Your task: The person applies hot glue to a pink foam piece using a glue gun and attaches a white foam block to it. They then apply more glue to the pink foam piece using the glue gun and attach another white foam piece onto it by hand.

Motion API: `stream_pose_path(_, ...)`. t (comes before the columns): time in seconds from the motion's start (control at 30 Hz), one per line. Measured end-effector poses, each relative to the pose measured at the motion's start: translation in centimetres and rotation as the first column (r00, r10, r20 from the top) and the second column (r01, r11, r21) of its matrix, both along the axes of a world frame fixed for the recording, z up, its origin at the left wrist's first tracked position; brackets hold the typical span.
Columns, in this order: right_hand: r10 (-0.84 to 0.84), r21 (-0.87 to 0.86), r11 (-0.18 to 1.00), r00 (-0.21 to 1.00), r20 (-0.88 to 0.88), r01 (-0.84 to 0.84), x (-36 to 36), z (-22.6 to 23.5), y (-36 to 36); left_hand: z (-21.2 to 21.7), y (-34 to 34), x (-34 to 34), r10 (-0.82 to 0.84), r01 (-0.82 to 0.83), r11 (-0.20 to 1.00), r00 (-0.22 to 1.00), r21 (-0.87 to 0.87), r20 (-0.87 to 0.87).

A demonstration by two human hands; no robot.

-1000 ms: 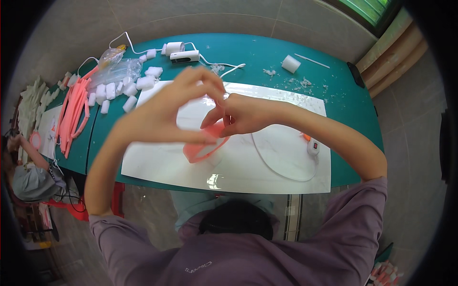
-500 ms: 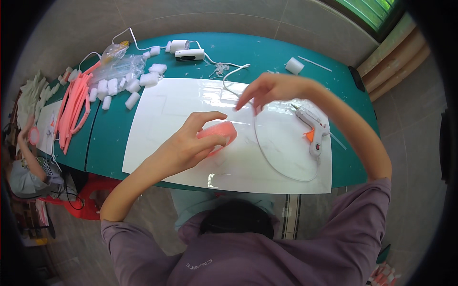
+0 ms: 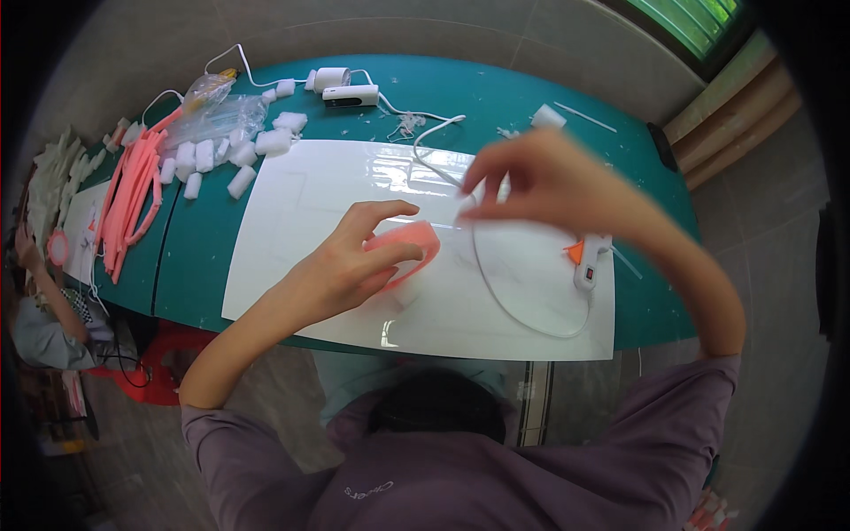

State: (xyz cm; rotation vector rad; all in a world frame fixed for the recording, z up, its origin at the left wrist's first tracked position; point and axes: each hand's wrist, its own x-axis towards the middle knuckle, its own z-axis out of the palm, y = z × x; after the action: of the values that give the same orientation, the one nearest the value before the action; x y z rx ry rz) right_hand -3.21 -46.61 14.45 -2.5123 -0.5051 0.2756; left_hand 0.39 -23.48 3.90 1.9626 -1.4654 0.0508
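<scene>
My left hand (image 3: pixel 332 265) is curled around a pink foam loop (image 3: pixel 423 237) over the middle of a glossy white board (image 3: pixel 301 208). Its thumb lies across the loop, while the index finger arches above without touching it. My right hand (image 3: pixel 536 181) hangs above the board to the right of the loop, smeared by motion, with bent fingers. A whitish blur shows at its fingertips; I cannot make out whether it is something held. Partly hidden behind this hand, a white glue gun (image 3: pixel 586 273) with an orange trigger lies on the board's right side.
A white cable (image 3: pixel 509 305) curves over the board. Pink foam strips (image 3: pixel 133 203), white foam pieces (image 3: pixel 241 181) and a clear plastic bag (image 3: pixel 217 119) lie left. A white device (image 3: pixel 350 96) stands at the back, a white foam cylinder (image 3: pixel 549 117) back right. Another person's arm (image 3: pixel 57 305) shows far left.
My right hand has moved slightly right and toward me, now covering part of the glue gun. The foam loop has tilted in my left hand, showing more of its opening.
</scene>
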Motion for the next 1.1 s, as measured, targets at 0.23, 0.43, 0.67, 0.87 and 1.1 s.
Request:
stream_pose_path(0.23,0.007,0.436,0.891,0.957,-0.289,0.125,-1.4,-7.4,2.8,0.5,-0.7,-0.3,0.008,-0.01,0.999,0.999,-0.038,-0.045)
stream_pose_path(0.43,-0.014,0.445,0.873,0.921,-0.389,0.201,-0.9,-7.0,2.9,0.0,-0.9,-0.2,-0.005,0.007,0.997,1.0,-0.075,0.029)
stream_pose_path(0.67,-0.068,0.072,0.995,0.993,0.093,0.062,-0.6,-7.5,0.1,-0.5,-0.2,0.0,0.021,-0.023,0.997,0.999,-0.073,-0.027)
stream_pose_path(0.87,0.221,-0.302,0.948,0.886,0.407,-0.098,-3.4,-11.0,2.8,-0.6,-0.3,0.1,0.002,-0.004,0.996,1.0,-0.092,-0.024)
stream_pose_path(1.1,0.462,-0.509,0.851,0.648,0.606,-0.131,-2.1,-12.5,4.1,-0.6,-0.1,0.4,-0.002,0.0,0.998,0.999,-0.067,-0.034)
